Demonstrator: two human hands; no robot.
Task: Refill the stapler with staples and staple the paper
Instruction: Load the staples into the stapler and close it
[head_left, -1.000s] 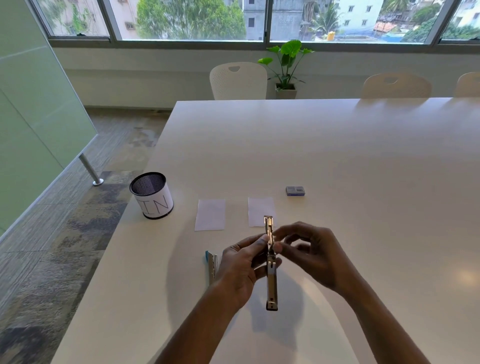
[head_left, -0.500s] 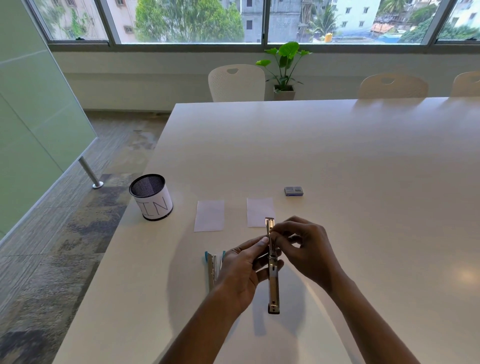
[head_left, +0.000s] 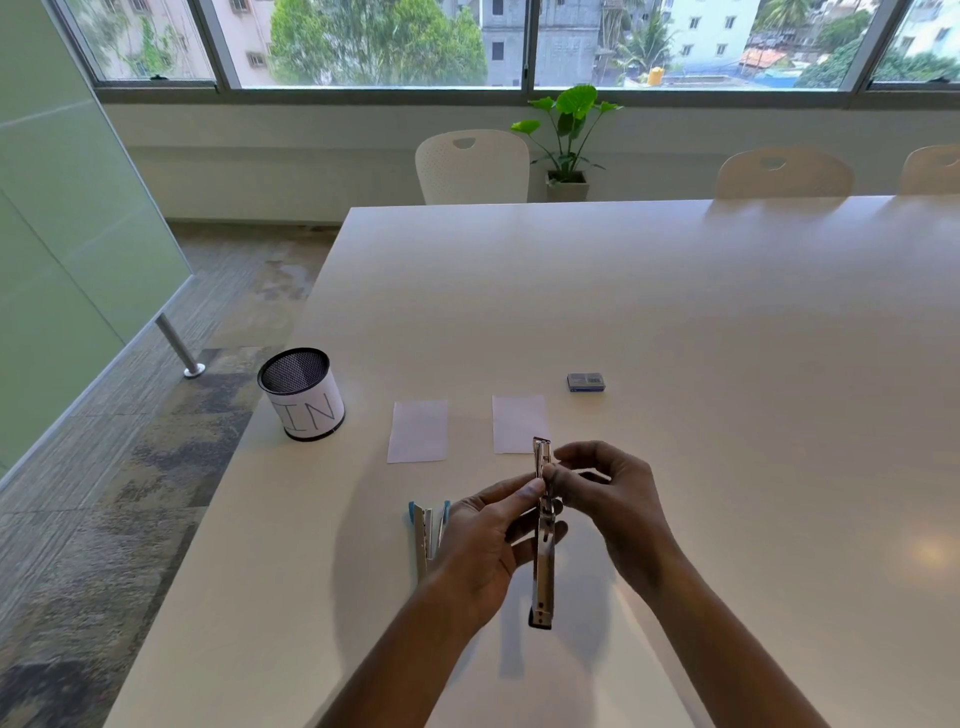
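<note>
Closest to us, our left grip is wrapped round the middle of the stapler, thumb up top and fingers behind. The stapler is a long bare metal piece held up off the table, near end toward us, far end tipped up; our right grip has its fingers curled and is pinching the stapler's upper part, right beside the left thumb; can't tell if there are staples between those fingertips, way too small. Just left of the left grip a blue-ended piece lies flat on the table, partly hidden by the hand. Further out sit the left paper slip and the right paper slip, side by side but apart; the staple box is just past the right one; the mesh cup marked IN stands by the table's left edge. Way back there's a white chair, a potted plant and the windows.
</note>
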